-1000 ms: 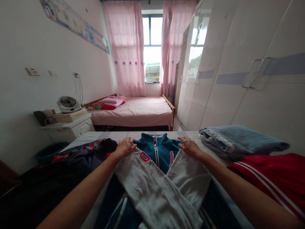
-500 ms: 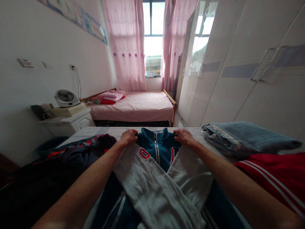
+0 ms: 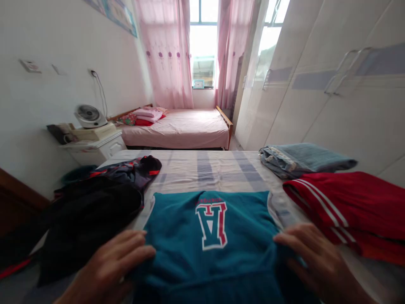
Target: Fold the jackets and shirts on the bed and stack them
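Observation:
A teal jacket point(image 3: 240, 228) lies folded in front of me, with a large white-edged letter A on its upward face. Its far edge is straight, and grey fabric shows at both sides. My left hand point(image 3: 110, 264) is closed at the jacket's left edge, fingertips on the teal cloth. At the right edge my right hand point(image 3: 316, 257) grips the cloth in the same way, thumb side partly hidden. A fold runs across the jacket near the bottom of the view.
Dark clothes point(image 3: 95, 207) lie on the left of the bed sheet point(image 3: 177, 169). To the right are folded jeans point(image 3: 310, 158) and a red garment with white stripes point(image 3: 357, 202). Beyond stand another bed point(image 3: 190, 126), a cabinet with a fan point(image 3: 90, 116), and a wardrobe point(image 3: 316, 105).
Both hands have come from the collar back toward me. The jacket's zipped front and grey sleeves no longer show; its face with the letter A is now up.

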Available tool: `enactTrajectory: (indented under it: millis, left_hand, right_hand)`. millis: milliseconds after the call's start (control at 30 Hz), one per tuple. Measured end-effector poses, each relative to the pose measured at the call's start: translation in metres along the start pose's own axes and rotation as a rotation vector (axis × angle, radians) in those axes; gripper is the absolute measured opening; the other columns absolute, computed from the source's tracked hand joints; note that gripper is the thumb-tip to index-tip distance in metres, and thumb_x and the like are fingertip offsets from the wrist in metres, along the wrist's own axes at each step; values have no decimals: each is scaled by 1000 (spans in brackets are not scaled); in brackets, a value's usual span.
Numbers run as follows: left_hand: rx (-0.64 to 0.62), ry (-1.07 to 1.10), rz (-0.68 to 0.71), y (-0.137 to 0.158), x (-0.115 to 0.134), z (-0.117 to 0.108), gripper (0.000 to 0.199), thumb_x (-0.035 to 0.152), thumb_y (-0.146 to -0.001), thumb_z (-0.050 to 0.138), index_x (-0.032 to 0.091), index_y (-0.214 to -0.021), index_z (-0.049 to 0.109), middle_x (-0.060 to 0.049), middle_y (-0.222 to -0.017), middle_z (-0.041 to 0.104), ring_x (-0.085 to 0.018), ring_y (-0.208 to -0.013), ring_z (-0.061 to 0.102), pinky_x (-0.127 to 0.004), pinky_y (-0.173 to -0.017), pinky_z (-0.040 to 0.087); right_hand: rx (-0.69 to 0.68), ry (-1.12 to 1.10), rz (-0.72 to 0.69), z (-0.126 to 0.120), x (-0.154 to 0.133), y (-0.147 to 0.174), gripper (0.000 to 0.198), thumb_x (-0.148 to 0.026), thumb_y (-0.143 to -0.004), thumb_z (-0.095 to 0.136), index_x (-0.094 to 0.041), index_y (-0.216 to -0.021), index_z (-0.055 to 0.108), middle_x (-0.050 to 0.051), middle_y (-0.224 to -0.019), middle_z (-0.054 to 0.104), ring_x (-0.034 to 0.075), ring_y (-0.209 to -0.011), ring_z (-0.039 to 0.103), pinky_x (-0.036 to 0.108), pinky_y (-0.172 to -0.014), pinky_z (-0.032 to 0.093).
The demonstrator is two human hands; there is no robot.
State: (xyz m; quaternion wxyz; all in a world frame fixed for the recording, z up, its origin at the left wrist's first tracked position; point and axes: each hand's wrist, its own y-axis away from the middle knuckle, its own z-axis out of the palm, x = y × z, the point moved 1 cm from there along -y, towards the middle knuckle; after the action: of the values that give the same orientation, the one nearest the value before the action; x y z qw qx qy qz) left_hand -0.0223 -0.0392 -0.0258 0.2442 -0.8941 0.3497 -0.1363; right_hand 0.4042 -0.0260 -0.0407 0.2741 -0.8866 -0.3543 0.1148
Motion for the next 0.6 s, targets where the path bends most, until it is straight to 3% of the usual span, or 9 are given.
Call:
enactTrajectory:
  millis: [100,300,367,467,533,600]
  left_hand:
    - [-79,9,38,31,19,19,36,7,-72,45,28,-98,61,-2,-88,69,-16,-83,64,-21,-80,49]
    - [-125,234,-340,23,22,13,26,21,-75,55,32,-98,64,-4,-92,66,-20,-86,62,-26,-76,50]
    - [-251,299,-397,24,24,8,23,22,-73,58,34,-91,67,-4,-87,66,-20,-80,62,-26,-70,50]
    - [-410,386,-385,28,21,0,30,24,-67,66,39,-92,68,-1,-91,67,-20,-79,63,-26,-71,51]
    - [-351,418,-410,20,11,-5,33,30,-67,69,40,-99,68,-1,-102,66,-21,-88,63,-26,-79,50]
    - [-249,410,-480,1,-6,-5,26,39,-76,61,34,-101,69,-3,-106,65,-22,-94,62,-26,-84,48]
  right_hand:
    - [-98,-42,54,14,-18,38,23,-17,-82,52,-25,-103,58,1,-89,63,15,-82,59,27,-79,45]
    - [-32,-73,286,-1,-19,24,16,-24,-82,52,-29,-96,59,4,-92,62,20,-88,60,33,-78,48]
    - [-71,-114,313,-8,-19,21,17,-24,-81,51,-30,-94,60,4,-92,63,21,-88,60,34,-77,49]
    - [-241,-211,323,-11,-15,22,23,-18,-76,49,-31,-90,62,4,-93,64,21,-87,62,33,-75,51]
    - [-261,-262,370,-11,-6,15,26,-17,-74,46,-30,-90,63,4,-97,65,21,-90,62,32,-78,51]
    - [-174,-269,477,-8,9,-1,25,-21,-77,44,-27,-91,63,5,-103,64,21,-95,61,33,-84,49]
